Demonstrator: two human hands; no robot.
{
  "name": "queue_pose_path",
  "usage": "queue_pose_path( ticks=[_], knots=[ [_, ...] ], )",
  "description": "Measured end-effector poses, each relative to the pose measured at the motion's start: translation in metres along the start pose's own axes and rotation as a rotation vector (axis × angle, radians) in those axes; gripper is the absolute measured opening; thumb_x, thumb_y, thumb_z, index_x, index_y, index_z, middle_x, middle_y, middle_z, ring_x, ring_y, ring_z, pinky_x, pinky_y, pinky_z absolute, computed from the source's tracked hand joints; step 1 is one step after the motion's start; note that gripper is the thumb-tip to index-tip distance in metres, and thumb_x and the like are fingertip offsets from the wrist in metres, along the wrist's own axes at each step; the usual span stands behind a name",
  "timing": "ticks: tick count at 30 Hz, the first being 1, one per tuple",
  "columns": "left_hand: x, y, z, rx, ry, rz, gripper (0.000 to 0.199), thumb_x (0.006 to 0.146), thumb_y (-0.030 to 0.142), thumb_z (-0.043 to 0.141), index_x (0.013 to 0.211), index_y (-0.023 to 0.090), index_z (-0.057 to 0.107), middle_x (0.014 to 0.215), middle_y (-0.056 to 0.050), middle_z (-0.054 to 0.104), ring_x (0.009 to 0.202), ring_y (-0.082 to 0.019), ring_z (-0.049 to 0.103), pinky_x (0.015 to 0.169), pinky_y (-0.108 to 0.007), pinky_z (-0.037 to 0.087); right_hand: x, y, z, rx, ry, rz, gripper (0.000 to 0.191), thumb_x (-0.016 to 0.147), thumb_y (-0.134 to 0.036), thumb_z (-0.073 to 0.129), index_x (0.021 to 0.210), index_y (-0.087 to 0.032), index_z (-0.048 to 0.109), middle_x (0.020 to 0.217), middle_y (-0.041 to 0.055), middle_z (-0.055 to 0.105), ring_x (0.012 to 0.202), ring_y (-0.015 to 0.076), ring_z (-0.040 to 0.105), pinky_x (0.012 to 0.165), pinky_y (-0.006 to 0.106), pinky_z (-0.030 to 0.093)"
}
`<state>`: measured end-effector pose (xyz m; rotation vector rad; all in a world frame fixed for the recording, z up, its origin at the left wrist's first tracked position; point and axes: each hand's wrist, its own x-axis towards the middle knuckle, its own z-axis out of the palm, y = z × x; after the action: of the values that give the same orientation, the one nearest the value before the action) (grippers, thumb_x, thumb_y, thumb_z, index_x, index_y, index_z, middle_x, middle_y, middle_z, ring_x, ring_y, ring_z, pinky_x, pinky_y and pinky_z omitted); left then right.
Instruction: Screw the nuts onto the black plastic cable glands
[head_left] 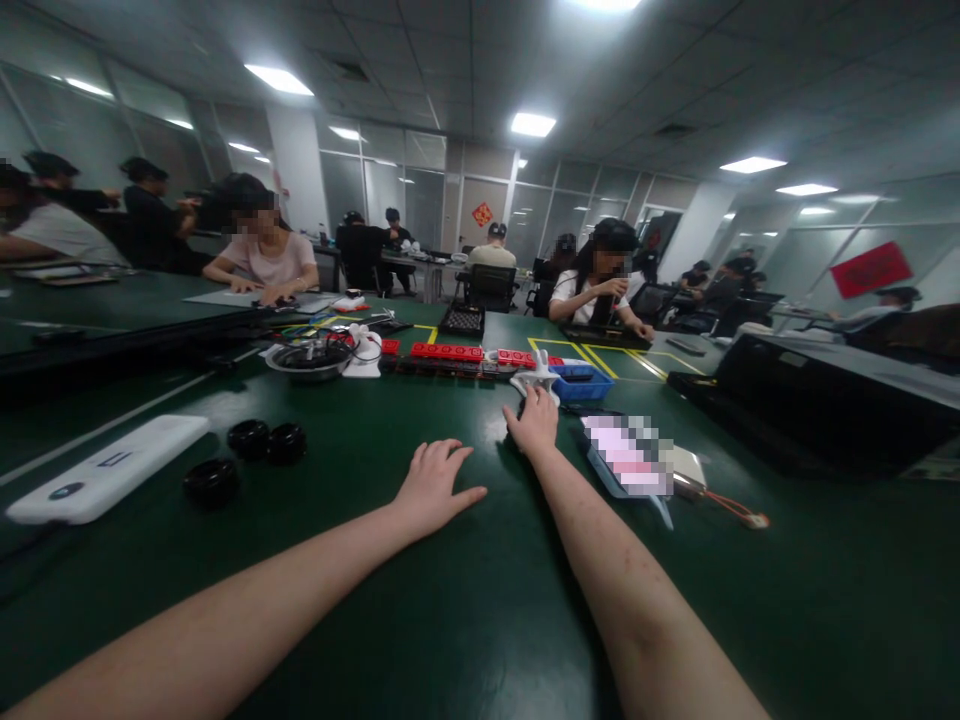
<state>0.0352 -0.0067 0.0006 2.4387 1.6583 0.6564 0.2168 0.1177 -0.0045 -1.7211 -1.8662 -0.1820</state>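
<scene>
Two bare forearms are lying over the green tabletop (480,620). The left hand (433,485) is holding nothing, its fingers loosely spread and its thumb standing apart, perhaps because it is waiting for its turn. On the left, a white slab (112,470) and three black rings (212,483) are sitting clear of the arms, seemingly to leave working room. On the right, a pink-faced item (626,455), partly blurred, is lying beside the forearm. Farther out, the right hand (534,420) is extending to a white bracket (538,372), thumb apart; whether the fingers are pinching it or only touching cannot be told. The bracket is standing near a blue bin (581,387), and red strips (448,352) are running leftward, apparently lined up for order. Beyond, co-workers (262,245) are sitting around the room.
</scene>
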Motion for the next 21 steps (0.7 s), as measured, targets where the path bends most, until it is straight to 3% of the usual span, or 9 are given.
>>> queue_pose_path(
  ticks=[3,7,13,21],
  knots=[
    [0.018,0.008,0.014,-0.046,0.035,-0.013,0.057,0.074,0.052,0.051,0.120,0.019,0.045,0.124,-0.010,0.044,0.118,-0.028,0.035,0.101,-0.047,0.019,0.011,0.011,0.010,0.018,-0.096,0.012,0.037,0.085,-0.038,0.046,0.111,-0.011,0.048,0.107,0.0113,0.052,0.100,0.0236,0.049,0.083,0.041,0.038],
    [0.046,0.011,0.032,-0.068,0.071,-0.094,0.057,0.077,0.051,0.047,0.121,0.016,0.042,0.122,-0.013,0.045,0.115,-0.029,0.037,0.097,-0.045,0.026,0.014,0.014,0.019,0.028,-0.177,-0.027,0.024,0.086,-0.034,0.049,0.099,-0.014,0.055,0.101,0.0055,0.056,0.093,0.0191,0.054,0.081,0.039,0.042],
    [0.103,0.003,0.048,-0.085,0.159,-0.181,0.055,0.075,0.035,0.051,0.124,0.016,0.037,0.126,-0.013,0.042,0.117,-0.028,0.035,0.098,-0.043,0.025,0.013,0.008,0.016,0.015,-0.144,0.014,0.030,0.084,-0.035,0.049,0.105,-0.014,0.050,0.108,0.0077,0.052,0.099,0.0212,0.050,0.083,0.039,0.040],
    [0.181,-0.016,0.063,-0.169,0.174,-0.106,0.048,0.074,0.018,0.052,0.121,0.024,0.044,0.134,-0.005,0.037,0.123,-0.025,0.029,0.101,-0.040,0.024,0.007,0.002,0.014,-0.040,-0.146,0.053,0.025,0.087,-0.031,0.036,0.095,-0.017,0.054,0.091,0.0076,0.060,0.086,0.0217,0.056,0.074,0.034,0.041]
  ],
)
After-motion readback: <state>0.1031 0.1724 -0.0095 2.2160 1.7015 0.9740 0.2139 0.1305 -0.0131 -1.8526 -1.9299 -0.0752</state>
